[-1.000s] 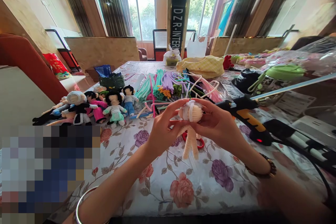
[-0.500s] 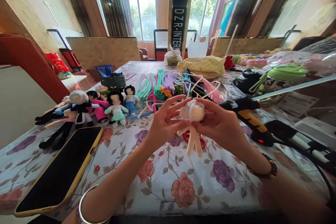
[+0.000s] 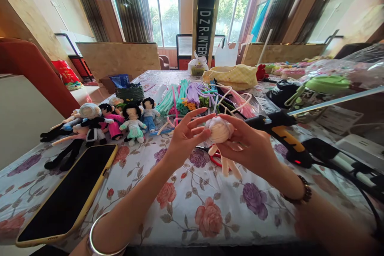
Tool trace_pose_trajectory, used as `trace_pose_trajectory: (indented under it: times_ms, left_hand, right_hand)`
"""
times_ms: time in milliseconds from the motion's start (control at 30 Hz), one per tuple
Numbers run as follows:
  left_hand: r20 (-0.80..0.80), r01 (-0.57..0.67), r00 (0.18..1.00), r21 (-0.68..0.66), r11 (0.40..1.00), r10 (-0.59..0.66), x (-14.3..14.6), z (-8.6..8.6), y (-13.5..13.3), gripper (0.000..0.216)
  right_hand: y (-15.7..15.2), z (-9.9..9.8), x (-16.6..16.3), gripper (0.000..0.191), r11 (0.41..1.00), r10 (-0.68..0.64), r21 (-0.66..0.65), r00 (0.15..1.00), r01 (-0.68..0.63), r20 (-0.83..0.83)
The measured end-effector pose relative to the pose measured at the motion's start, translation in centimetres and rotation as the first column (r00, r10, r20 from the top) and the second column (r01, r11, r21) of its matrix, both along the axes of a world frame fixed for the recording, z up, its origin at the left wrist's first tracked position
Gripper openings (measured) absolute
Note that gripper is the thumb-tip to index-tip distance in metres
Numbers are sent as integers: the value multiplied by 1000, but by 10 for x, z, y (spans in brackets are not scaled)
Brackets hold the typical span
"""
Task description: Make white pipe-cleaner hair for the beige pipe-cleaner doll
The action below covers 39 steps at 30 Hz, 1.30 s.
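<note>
A small cream-coloured pipe-cleaner doll (image 3: pixel 220 133) hangs above the tablecloth between my hands, with pale whitish-lilac strands round its head and its legs tilted down to the right. My right hand (image 3: pixel 250 140) grips the head from the right, with fingers behind and below it. At the head's left side, my left hand (image 3: pixel 187 134) pinches with thumb and bent fingers; the exact contact is partly hidden. Beneath the doll lie red-handled scissors (image 3: pixel 215 160), partly covered by it and by my right hand.
Finished dolls (image 3: pixel 132 124) sit at the left behind a phone (image 3: pixel 66 196). Bundles of coloured pipe cleaners (image 3: pixel 183 98) lie beyond my hands. To the right rests a glue gun (image 3: pixel 285 140) with a red light and a long glue stick. A yellow checked pouch (image 3: pixel 231 77) is farther back.
The doll's head has tipped toward me and its legs have swung right. My left thumb has moved up along the head, and my right hand has shifted slightly around it.
</note>
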State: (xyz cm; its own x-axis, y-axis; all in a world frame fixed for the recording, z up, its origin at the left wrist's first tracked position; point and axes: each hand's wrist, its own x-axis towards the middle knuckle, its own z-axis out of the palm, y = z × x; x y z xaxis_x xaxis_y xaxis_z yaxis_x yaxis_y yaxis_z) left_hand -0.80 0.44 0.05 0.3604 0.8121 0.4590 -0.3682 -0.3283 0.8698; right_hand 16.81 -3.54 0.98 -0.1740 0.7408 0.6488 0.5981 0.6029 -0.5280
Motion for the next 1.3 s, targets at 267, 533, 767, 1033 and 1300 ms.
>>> trace_pose_trajectory:
  times_ms: [267, 533, 767, 1033, 1300]
  left_hand:
    - [77, 107, 993, -225, 969, -92, -4, 2, -1, 50]
    - [114, 126, 989, -290, 949, -96, -4, 4, -1, 48]
    - [130, 135, 987, -309, 941, -98, -3, 4, -1, 47]
    - [145, 147, 984, -317, 937, -106, -2, 5, -3, 44]
    - [137, 161, 982, -274, 948, -127, -3, 5, -3, 43]
  right_hand:
    - [1, 4, -1, 57, 978, 129, -155, 989, -139, -78]
    - [1, 2, 0, 64, 970, 149, -182, 986, -160, -71]
    - [1, 2, -1, 67, 960, 162, -216, 982, -181, -102]
    - [2, 3, 0, 69, 933, 185, -281, 968, -227, -169]
    - [3, 2, 3, 73, 924, 219, -278, 960, -262, -174]
